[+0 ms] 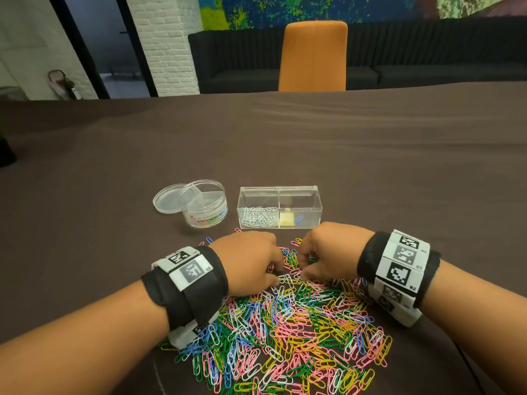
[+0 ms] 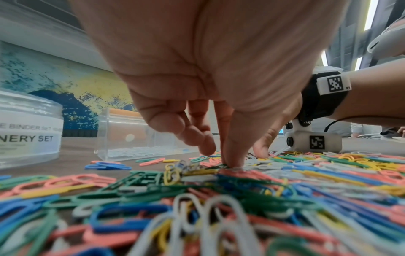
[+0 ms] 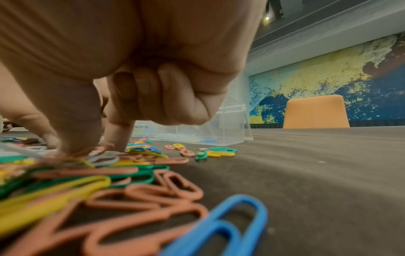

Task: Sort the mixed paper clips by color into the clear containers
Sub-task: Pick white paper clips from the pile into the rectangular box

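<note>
Mostly unsorted: your box (image 1: 299, 195) holds only white clips (image 1: 258, 216); the pile (image 1: 288, 337) waits at the near tabletop edge. Both hands' grip, left (image 1: 248, 262) and right (image 1: 332, 252), I cannot tell.

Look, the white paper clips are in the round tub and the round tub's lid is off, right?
Not quite. The white paper clips lie in the left half of the rectangular clear box, as the head view shows. The round tub looks empty of clips. You are right about the lid: it is off, lying beside the tub on its left.
</note>
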Available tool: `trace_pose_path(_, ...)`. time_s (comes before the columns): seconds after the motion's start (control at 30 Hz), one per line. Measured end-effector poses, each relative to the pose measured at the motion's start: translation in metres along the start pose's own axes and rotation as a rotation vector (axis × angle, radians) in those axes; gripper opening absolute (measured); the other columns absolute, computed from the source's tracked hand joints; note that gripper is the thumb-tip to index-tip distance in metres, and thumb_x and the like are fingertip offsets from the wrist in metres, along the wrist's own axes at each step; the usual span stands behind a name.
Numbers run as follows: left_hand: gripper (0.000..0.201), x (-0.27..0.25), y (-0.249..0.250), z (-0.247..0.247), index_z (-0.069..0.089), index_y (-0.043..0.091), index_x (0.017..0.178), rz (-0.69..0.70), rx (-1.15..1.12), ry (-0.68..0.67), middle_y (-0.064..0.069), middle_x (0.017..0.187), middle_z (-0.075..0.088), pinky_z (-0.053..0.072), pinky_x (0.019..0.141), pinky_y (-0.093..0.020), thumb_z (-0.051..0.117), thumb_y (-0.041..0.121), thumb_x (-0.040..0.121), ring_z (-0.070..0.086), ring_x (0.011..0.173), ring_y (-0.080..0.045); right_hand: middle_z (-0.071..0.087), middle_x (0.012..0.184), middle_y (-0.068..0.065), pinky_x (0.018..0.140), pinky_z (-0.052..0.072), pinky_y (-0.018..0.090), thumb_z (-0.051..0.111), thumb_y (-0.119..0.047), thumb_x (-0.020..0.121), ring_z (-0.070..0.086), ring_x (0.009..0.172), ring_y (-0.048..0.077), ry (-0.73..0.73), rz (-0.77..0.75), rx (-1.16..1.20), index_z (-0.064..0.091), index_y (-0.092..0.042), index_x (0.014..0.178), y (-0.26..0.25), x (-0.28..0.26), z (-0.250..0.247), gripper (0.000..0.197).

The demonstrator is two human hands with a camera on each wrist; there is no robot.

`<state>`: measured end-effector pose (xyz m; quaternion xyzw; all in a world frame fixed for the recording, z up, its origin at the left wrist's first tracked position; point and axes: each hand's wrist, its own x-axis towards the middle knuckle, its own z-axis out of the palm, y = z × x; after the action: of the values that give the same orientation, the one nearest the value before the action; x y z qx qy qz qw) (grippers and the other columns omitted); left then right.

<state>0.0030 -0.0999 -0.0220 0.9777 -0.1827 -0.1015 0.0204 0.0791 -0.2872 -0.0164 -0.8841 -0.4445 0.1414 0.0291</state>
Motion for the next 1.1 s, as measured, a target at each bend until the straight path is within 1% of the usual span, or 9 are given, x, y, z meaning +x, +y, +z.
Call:
trace_pose_path(0.27,0.011,-0.006,-0.001,0.004,0.061,0.022,0.085,0.02,-0.049,0.091,0.005,0.091,0.053,0.048,0.075,-0.035,0.051,0.024,0.089,0.055,0.082,-0.017,0.059,0.062,-0.013,0.063,0.049,0.025,0.071,-0.028,0.083,0.052,0.059,0.002,-0.011,-0.014,0.121,0.069,-0.02,0.081,0.0,-0.002,0.001,0.008)
trace_pose_path(0.43,0.004,-0.012,-0.016,-0.008,0.062,0.021,0.07,-0.161,-0.536,0.267,0.008,0.081,0.071,0.057,0.076,-0.038,0.066,0.022,0.071,0.068,0.08,-0.011,0.07,0.071,-0.006,0.069,0.054,0.026,0.08,-0.025,0.081,0.061,0.063,0.004,0.005,-0.012,0.538,0.073,-0.02,0.08,0.016,-0.01,-0.013,0.008)
trace_pose_path(0.5,0.008,-0.011,-0.019,-0.012,0.062,0.014,0.074,-0.253,-0.805,0.265,-0.001,0.078,0.075,0.06,0.074,-0.043,0.068,0.017,0.07,0.072,0.08,-0.022,0.067,0.065,-0.006,0.06,0.05,0.025,0.079,-0.017,0.082,0.056,0.057,0.007,0.027,-0.01,0.741,0.074,-0.017,0.08,0.019,-0.014,-0.018,0.005)
trace_pose_path(0.57,0.013,-0.011,-0.018,-0.013,0.057,0.008,0.088,-0.303,-1.082,0.181,-0.012,0.076,0.07,0.058,0.059,-0.037,0.065,0.001,0.08,0.07,0.071,-0.03,0.061,0.061,-0.004,0.048,0.038,0.023,0.077,-0.013,0.082,0.044,0.049,0.009,0.033,0.025,0.863,0.073,-0.016,0.077,0.022,-0.017,-0.018,0.007)
trace_pose_path(0.63,0.024,-0.01,-0.016,-0.015,0.059,0.008,0.101,-0.314,-1.242,0.074,-0.01,0.07,0.058,0.053,0.05,-0.026,0.051,-0.011,0.088,0.06,0.061,-0.021,0.053,0.057,0.0,0.044,0.029,0.02,0.073,-0.008,0.084,0.036,0.045,0.01,-0.004,0.071,1.036,0.07,-0.014,0.075,0.024,-0.018,-0.014,0.011)
trace_pose_path(0.7,0.031,-0.01,-0.015,-0.016,0.065,0.006,0.097,-0.348,-1.283,-0.008,-0.007,0.065,0.054,0.051,0.05,-0.024,0.04,-0.011,0.089,0.055,0.056,-0.016,0.047,0.056,0.0,0.044,0.026,0.02,0.07,-0.008,0.085,0.034,0.045,0.009,-0.072,0.122,1.227,0.066,-0.014,0.074,0.025,-0.019,-0.011,0.013)
trace_pose_path(0.87,0.011,-0.005,-0.006,-0.02,0.054,0.006,0.083,-0.376,-1.191,-0.12,-0.006,0.061,0.051,0.043,0.047,-0.023,0.05,0.003,0.074,0.05,0.051,-0.017,0.06,0.071,0.012,0.039,0.041,0.019,0.052,-0.005,0.096,0.05,0.046,0.013,-0.16,0.244,1.475,0.054,-0.009,0.085,0.023,-0.022,-0.011,0.012)
trace_pose_path(0.97,0.011,-0.001,-0.003,-0.02,0.063,0.016,0.088,-0.249,-0.544,-0.163,0.009,0.065,0.054,0.038,0.053,-0.021,0.069,0.015,0.079,0.05,0.059,-0.011,0.062,0.076,0.013,0.039,0.042,0.021,0.043,0.005,0.094,0.05,0.051,0.016,-0.125,0.301,1.468,0.053,-0.011,0.096,0.022,-0.018,-0.008,0.018)
trace_pose_path(1.1,0.019,-0.002,0.003,-0.014,0.068,0.028,0.097,-0.151,-0.079,-0.05,0.013,0.086,0.059,0.04,0.067,-0.023,0.074,0.038,0.082,0.057,0.081,-0.01,0.056,0.068,-0.003,0.052,0.039,0.026,0.059,-0.019,0.093,0.048,0.052,0.011,-0.059,0.264,0.689,0.061,-0.018,0.086,0.005,-0.012,-0.008,0.007)
